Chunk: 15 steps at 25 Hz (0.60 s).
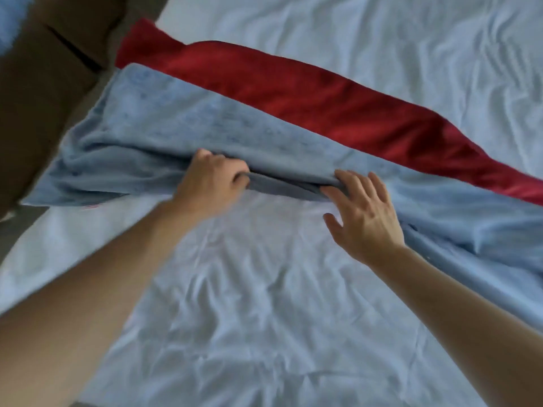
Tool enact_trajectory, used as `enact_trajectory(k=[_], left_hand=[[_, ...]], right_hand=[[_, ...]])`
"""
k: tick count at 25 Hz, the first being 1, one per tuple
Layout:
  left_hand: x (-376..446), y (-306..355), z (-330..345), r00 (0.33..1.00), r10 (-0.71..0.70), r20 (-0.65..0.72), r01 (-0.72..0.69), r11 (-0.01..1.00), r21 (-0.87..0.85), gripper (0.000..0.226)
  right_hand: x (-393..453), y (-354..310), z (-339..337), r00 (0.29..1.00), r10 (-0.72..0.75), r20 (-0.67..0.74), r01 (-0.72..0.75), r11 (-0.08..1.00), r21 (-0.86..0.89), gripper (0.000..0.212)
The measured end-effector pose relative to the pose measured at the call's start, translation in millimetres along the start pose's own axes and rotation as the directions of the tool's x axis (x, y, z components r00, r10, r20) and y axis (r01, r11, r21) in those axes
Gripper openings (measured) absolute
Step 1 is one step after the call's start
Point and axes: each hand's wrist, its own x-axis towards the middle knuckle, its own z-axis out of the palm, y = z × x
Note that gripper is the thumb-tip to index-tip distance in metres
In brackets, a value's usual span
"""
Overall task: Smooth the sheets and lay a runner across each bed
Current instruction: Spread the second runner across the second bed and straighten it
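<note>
Runner, blue (205, 113), lies diagonally across the bed, both hands at its near edge.

Long axis runs from the upper left, where one end hangs off the bed's side, down to the lower right; a red runner (308, 92) lies just beyond it, parallel and touching along the far edge. Left hand (208, 183) has its grip clenched on the near folded edge, fingers curled under the fold. Right hand (364, 212) is just beside it, fingers spread and mostly straight, tips tucked at the same fold, pressing rather than pinching. Cloth is bunched left of the left hand and at lower right. White sheet (264, 304) below is wrinkled. Judgement: spreading means pulling the near edge toward the person, hands parting along the axis; left hand is nearer the hanging end.
</note>
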Motion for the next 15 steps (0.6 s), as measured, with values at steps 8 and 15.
enact_trajectory(k=[8,15], left_hand=[[43.2,38.8,20.0,0.941,-0.142,-0.306,0.189,0.973,0.129,0.013],[11.7,46.3,36.7,0.979,0.149,-0.139,-0.097,0.941,0.325,0.017]], right_hand=[[-45.5,38.0,9.8,0.997,0.042,0.059,-0.036,0.994,-0.102,0.035],[-16.4,71.6,3.5,0.994,0.099,0.039,-0.089,0.975,-0.204,0.020]])
